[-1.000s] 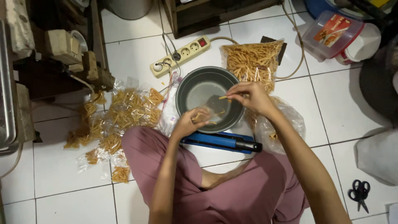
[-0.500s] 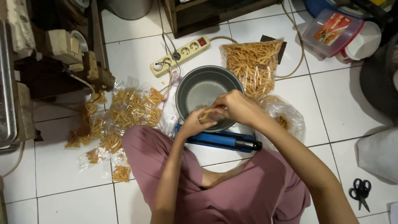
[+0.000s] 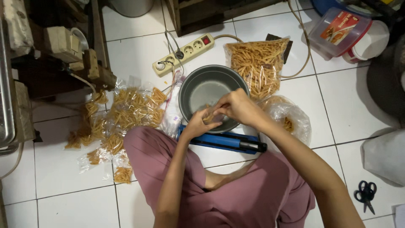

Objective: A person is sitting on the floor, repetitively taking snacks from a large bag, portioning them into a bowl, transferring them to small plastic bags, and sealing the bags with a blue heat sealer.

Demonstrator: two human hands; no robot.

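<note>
Both hands have closed in on each other since a second ago: back then my right hand (image 3: 238,107) was stretched out over the middle of the pan (image 3: 213,97), now it sits at the pan's near rim, touching my left hand (image 3: 198,124).

Between them I hold a small clear bag with a few yellow snack sticks (image 3: 208,116) in it, right over the near edge of the pan (probably so anything dropped lands in the pan, not on the tiles). Left fingers are curled shut around the bag from below. Right fingers are bent down and pinched on its top; I cannot tell exactly which fingertips meet, they hide each other.

Blue bar-shaped sealer (image 3: 223,141) lies on the floor just beside the pan's near edge, in front of my knees, handy for reach. Big open bag of sticks (image 3: 259,63) lies at the pan's far right side, touching it. Pile of small filled packets (image 3: 126,112) spreads over the tiles left of the pan, kept apart from the loose stock. Power strip (image 3: 185,52) lies beyond the pan, scissors (image 3: 365,194) well apart near the lower right corner of the floor.
</note>
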